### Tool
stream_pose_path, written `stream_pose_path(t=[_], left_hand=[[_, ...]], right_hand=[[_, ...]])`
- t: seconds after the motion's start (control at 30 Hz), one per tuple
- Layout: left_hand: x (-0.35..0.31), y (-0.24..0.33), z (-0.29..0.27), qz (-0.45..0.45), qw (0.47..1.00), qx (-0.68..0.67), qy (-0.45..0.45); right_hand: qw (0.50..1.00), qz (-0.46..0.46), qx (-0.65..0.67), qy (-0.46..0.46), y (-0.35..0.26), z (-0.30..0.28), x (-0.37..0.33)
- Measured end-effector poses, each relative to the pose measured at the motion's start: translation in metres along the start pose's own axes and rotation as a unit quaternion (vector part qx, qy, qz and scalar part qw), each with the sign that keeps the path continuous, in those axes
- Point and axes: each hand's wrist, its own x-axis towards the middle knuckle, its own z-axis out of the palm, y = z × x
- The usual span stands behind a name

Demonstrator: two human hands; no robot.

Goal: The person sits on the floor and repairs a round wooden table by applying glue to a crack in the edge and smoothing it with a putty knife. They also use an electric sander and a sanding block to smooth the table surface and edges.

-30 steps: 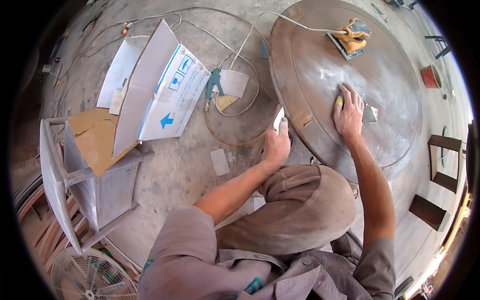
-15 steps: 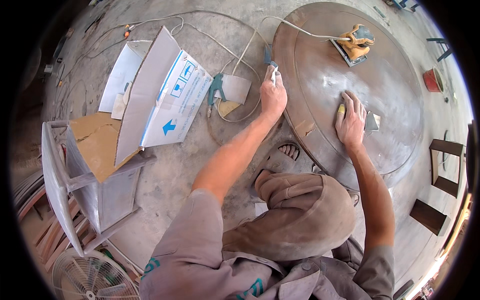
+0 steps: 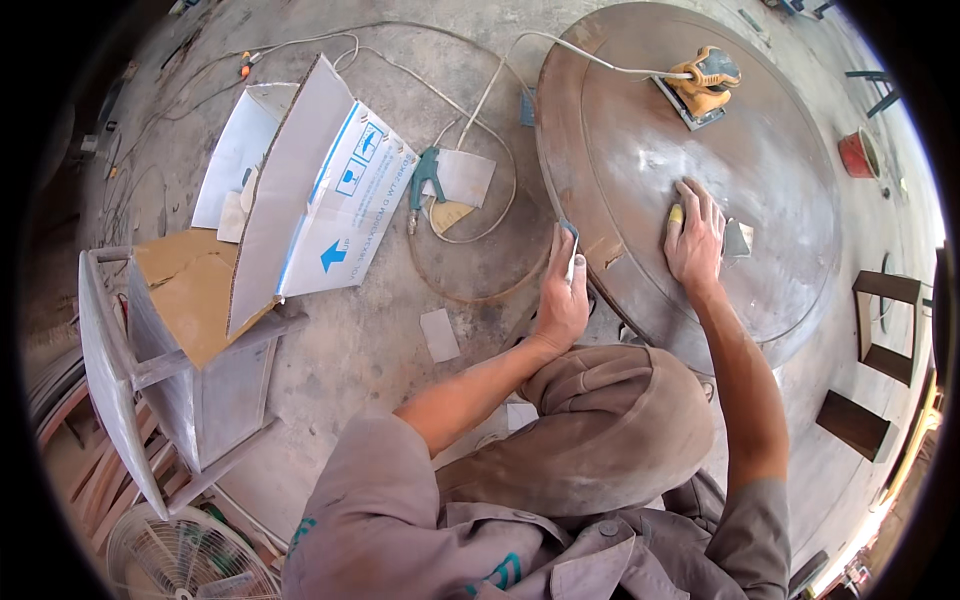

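Flat, right hand (image 3: 697, 235) presses dusty round tabletop (image 3: 700, 150); left hand (image 3: 562, 295) pinches thin sandpaper sheet (image 3: 570, 250).

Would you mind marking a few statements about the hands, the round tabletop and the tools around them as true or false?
1. The right hand lies flat on the round tabletop. True.
2. The left hand is empty. False: it holds a small flat piece, probably sandpaper, near the tabletop's edge.
3. The orange sander sits on the tabletop, away from both hands. True.
4. The sander lies on the concrete floor. False: it rests on the far part of the tabletop.
5. A folded cardboard box stands to the person's left. True.
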Motion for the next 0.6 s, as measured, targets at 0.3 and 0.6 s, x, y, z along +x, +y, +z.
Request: stream_pose_path(t=[0.3,0.6], left_hand=[[0.012,-0.003,-0.007,0.024,0.997,0.068,0.009],[0.016,-0.012,0.001,-0.009,0.999,-0.032,0.007]], right_hand=[[1.0,0.0,0.004,0.0,-0.001,-0.002,0.005],[1.0,0.001,-0.001,-0.001,0.004,-0.001,-0.001]])
